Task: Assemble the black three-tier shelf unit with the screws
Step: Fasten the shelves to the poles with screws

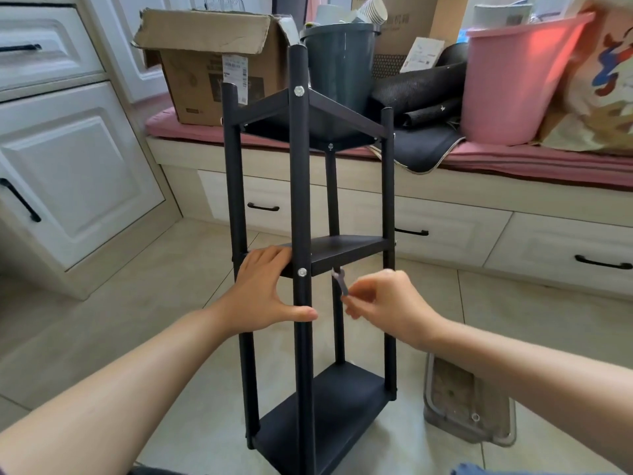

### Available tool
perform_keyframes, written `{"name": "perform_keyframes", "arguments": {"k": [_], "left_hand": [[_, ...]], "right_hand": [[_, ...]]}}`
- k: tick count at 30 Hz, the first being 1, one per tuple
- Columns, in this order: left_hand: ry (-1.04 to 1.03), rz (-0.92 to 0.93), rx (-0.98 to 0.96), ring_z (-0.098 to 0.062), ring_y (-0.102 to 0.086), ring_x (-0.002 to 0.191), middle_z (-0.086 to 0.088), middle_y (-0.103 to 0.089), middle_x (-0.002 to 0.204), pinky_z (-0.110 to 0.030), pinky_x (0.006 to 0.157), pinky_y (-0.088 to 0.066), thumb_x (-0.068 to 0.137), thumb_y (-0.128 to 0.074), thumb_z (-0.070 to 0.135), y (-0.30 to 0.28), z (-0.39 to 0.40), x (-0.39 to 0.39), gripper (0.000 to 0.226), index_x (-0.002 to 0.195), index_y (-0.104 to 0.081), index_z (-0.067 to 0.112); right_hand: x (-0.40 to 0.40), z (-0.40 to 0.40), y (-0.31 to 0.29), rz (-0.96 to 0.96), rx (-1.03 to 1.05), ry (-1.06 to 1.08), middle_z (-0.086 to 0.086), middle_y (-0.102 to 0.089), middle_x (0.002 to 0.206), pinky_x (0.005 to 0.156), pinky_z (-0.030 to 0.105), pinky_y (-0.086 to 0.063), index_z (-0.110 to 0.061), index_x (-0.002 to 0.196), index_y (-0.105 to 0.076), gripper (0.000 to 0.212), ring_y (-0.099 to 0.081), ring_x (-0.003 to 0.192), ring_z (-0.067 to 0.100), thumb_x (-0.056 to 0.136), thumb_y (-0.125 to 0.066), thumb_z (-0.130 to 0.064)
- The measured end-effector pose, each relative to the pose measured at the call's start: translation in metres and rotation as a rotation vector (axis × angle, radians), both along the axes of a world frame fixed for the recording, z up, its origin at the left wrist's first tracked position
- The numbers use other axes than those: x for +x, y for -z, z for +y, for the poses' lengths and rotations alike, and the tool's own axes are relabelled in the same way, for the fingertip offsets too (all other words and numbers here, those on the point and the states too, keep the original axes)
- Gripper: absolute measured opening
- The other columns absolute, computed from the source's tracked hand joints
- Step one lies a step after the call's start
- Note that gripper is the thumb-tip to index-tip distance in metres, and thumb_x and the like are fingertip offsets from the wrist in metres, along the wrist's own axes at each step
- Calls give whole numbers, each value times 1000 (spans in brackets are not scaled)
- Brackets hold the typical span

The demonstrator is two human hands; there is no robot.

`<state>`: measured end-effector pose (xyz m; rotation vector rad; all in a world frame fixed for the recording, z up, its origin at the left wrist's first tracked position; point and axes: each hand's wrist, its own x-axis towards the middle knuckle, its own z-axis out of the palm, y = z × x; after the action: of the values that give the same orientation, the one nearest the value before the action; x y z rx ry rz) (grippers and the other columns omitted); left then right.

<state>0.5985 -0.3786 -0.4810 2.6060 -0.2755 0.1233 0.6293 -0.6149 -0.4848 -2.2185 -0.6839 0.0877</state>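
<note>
The black three-tier shelf unit (pixel 301 207) stands upright on the tiled floor in front of me, with silver screw heads (pixel 301 272) showing on its near post. My left hand (pixel 263 293) grips the near post and the front edge of the middle shelf, thumb across the post. My right hand (pixel 383 303) pinches a small silver wrench (pixel 339 281), whose jaw sits at a screw under the middle shelf by the rear post.
A clear plastic tray (pixel 469 409) holding a small metal part lies on the floor at the right. Behind, a window seat carries a cardboard box (pixel 212 63), a dark bin (pixel 339 60), a pink bucket (pixel 520 77) and black mats (pixel 421 94). White cabinets (pixel 68 149) stand left.
</note>
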Motion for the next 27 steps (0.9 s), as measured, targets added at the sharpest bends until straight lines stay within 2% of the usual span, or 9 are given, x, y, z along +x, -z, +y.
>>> {"name": "perform_keyframes", "arguments": {"k": [2, 5, 7, 10, 15, 20, 23, 27], "left_hand": [[8, 7, -7, 1, -22, 122, 25, -32, 132, -26, 104, -22, 63, -70, 70, -1, 1, 1, 92, 143, -35, 42], [15, 10, -14, 2, -21, 123, 25, -31, 133, -27, 105, -22, 67, -77, 67, -2, 0, 3, 91, 144, -36, 40], [15, 11, -9, -1, -22, 125, 25, -31, 133, -28, 106, -23, 67, -78, 67, -2, -1, 4, 92, 144, -36, 39], [20, 23, 2, -4, -24, 128, 24, -31, 134, -28, 106, -23, 64, -70, 72, -2, -3, 4, 93, 144, -35, 40], [8, 70, 22, -13, -23, 138, 14, -34, 148, -35, 113, -24, 64, -71, 72, -4, 2, 5, 98, 148, -33, 37], [14, 76, 20, -13, -27, 137, 15, -39, 144, -37, 115, -26, 57, -65, 78, -7, 3, 4, 102, 146, -37, 37], [21, 77, 34, -13, -28, 137, 15, -39, 146, -38, 116, -26, 54, -58, 83, -7, 4, 3, 105, 146, -37, 38], [27, 73, 19, -11, -29, 137, 14, -40, 147, -42, 118, -26, 53, -60, 83, -8, 4, 4, 105, 146, -39, 37]], "right_hand": [[-2, -2, 10, -36, -121, -60, -12, -67, 72, 68, 12, -49, -13, 88, -77, 11, -64, 65, -1, 92, -68, -17], [-4, 4, 17, -31, -179, -83, -5, -70, 82, 72, 18, -53, -12, 98, -77, 15, -64, 74, 7, 94, -65, -20], [-3, 9, 16, -8, -160, -74, -5, -71, 87, 70, 11, -50, -12, 102, -77, 17, -63, 77, 9, 95, -64, -20], [-2, 16, 15, 111, -23, -27, -8, -69, 83, 68, 6, -48, -14, 105, -76, 16, -63, 76, 6, 95, -64, -18], [-12, 28, 24, 203, 167, 106, -2, -70, 85, 70, 10, -50, -11, 105, -76, 17, -65, 78, 9, 96, -62, -15], [-24, 49, 40, 184, 306, 170, -9, -64, 80, 70, 14, -46, -10, 101, -75, 17, -59, 74, 5, 97, -59, -14], [-28, 59, 48, 110, 395, 216, -4, -65, 81, 67, 20, -47, -6, 98, -75, 15, -60, 75, 9, 96, -61, -9], [-30, 67, 57, 42, 448, 238, -7, -65, 81, 67, 13, -45, -8, 96, -74, 14, -59, 75, 3, 95, -60, -5]]}}
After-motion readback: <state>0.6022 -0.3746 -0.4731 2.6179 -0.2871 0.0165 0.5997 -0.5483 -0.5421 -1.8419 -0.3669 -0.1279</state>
